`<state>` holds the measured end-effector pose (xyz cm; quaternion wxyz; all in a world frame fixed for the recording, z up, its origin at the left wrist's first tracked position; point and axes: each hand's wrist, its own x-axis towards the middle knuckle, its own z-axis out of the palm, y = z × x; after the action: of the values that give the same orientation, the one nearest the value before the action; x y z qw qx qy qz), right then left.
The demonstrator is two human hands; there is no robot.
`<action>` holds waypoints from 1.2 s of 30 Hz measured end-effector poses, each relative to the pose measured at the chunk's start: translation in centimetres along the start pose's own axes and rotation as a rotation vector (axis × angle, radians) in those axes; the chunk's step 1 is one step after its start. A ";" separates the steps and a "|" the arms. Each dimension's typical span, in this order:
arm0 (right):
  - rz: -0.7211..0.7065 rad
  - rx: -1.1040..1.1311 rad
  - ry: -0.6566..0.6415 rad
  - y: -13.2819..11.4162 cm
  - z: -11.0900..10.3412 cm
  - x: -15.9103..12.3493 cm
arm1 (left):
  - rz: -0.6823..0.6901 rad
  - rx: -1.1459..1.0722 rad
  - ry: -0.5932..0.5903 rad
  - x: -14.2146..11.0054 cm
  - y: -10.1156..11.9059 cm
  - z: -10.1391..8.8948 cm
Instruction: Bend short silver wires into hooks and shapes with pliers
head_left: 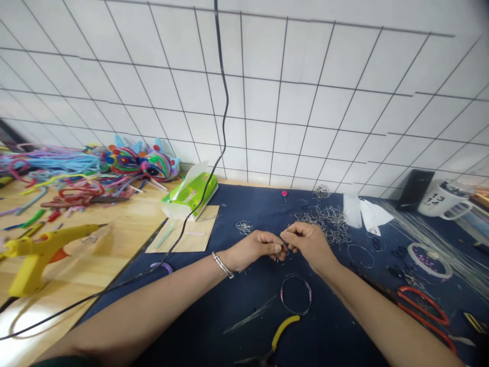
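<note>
My left hand (pixel 262 248), with a silver bangle at its wrist, meets my right hand (pixel 308 243) above the dark blue mat (pixel 214 326). Both are closed, thumbs against fingers; whatever they pinch is too small to name. Behind my right hand lies a heap of bent wire pieces (pixel 330 223), with a smaller wire pile (pixel 243 228) beyond my left hand. Below the hands are a coiled wire ring (pixel 281 295), a few straight wires (pixel 250 318) and a yellow-handled tool (pixel 284 329), its head partly cut off by the frame.
A yellow glue gun (pixel 42 250) and colourful pipe cleaners (pixel 72 168) lie on the wooden table at left. A black cable (pixel 222 102) hangs across the view. A tissue pack (pixel 191 196), red-handled scissors (pixel 424 300), long wires (pixel 424 239) and a white mug (pixel 435 199) stand around.
</note>
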<state>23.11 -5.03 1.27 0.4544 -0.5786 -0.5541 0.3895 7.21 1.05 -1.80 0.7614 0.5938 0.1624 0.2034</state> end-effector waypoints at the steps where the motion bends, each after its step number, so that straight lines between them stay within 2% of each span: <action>1: 0.006 0.005 -0.011 0.1 0.1 0.0 | -0.011 -0.013 0.016 0.1 0.0 -0.1; 7: 0.022 -0.013 -0.029 0.2 0.5 0.0 | -0.062 -0.023 0.054 0.0 0.2 -0.4; 11: 0.007 -0.020 -0.038 0.0 0.6 -0.1 | -0.064 -0.021 0.037 -0.1 0.5 0.0; 19: -0.049 -0.060 0.046 -0.4 0.5 -0.2 | -0.036 0.001 0.041 -0.5 0.6 1.4; 22: -0.032 -0.069 -0.060 -0.7 -0.3 0.3 | -0.058 0.003 0.014 -0.6 0.7 1.3; 25: 0.030 -0.048 -0.188 -0.8 -1.0 0.8 | -0.046 -0.013 0.063 -0.6 0.5 1.3; 29: 0.041 -0.067 -0.190 -0.7 -1.6 1.1 | -0.023 -0.034 0.152 -0.5 0.2 1.3; 33: 0.014 -0.236 -0.101 -0.9 -3.8 1.6 | 0.013 -0.036 0.244 -0.3 0.1 1.2; 36: -0.080 -0.595 -0.008 -0.8 -6.1 2.3 | 0.043 -0.028 0.340 -0.1 0.0 0.9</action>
<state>28.91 -3.30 3.91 0.2776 -0.6627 -0.6679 0.1940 7.56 0.21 -1.62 0.7267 0.5435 0.2733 0.3191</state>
